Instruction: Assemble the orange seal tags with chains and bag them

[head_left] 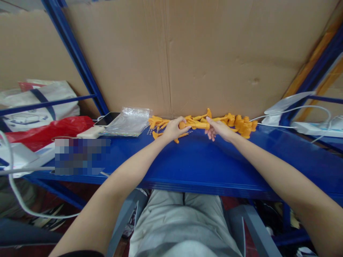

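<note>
Both my hands hold a yellow-orange plastic rod-shaped part (198, 125) level, just above the table's back half. My left hand (173, 129) is closed around its left end, where a round cap shows between thumb and fingers. At the other end, my right hand (219, 129) grips with the thumb on top, its lower fingers curled loosely below. Behind and beside my hands lies a pile of similar yellow-orange plastic parts (158, 122), some branching or hooked. Small metal spirals (148, 130) lie near the pile's left side. More chunky yellow-orange parts (243, 125) are heaped to the right.
A blue table (193, 160) stands against a cardboard wall (203, 53) between blue metal posts. To the left are clear plastic bags (131, 121), a phone (107, 119), a red plastic bag (66, 130) and a white power strip. White cables (302, 107) run at the right.
</note>
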Tool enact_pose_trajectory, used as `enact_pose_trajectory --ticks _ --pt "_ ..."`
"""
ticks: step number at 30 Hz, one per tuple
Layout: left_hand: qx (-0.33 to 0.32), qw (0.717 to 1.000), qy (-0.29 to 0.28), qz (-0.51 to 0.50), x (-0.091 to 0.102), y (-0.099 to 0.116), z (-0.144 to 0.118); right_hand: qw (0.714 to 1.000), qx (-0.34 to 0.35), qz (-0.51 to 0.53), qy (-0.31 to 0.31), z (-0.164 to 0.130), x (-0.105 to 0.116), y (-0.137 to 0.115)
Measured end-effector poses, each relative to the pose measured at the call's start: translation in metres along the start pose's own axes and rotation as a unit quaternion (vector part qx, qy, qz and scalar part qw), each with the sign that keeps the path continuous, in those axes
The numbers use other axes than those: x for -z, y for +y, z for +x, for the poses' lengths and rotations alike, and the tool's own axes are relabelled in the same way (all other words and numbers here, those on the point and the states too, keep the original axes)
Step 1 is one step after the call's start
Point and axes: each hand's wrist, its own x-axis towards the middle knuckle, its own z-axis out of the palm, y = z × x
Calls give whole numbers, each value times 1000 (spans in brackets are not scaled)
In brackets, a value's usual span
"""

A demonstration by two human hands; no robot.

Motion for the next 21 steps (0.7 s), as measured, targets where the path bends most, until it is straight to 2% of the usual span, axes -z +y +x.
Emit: enact_pose_trajectory --ticks 4,9,11,15,21 --pt "16 1000 7 -5 0 -3 1 1000 -10 17 -23 -1 6 -1" --pt "17 1000 16 -6 1 -5 1 995 61 69 -25 0 14 2" --pt "5 1000 17 -2 1 -5 1 994 68 81 -18 1 12 3" --pt "-21 1000 18 12 1 -4 1 996 29 84 -28 0 5 -1" --pt "-27 999 17 10 -1 -5 0 997 -50 55 -27 -2 -1 -7"
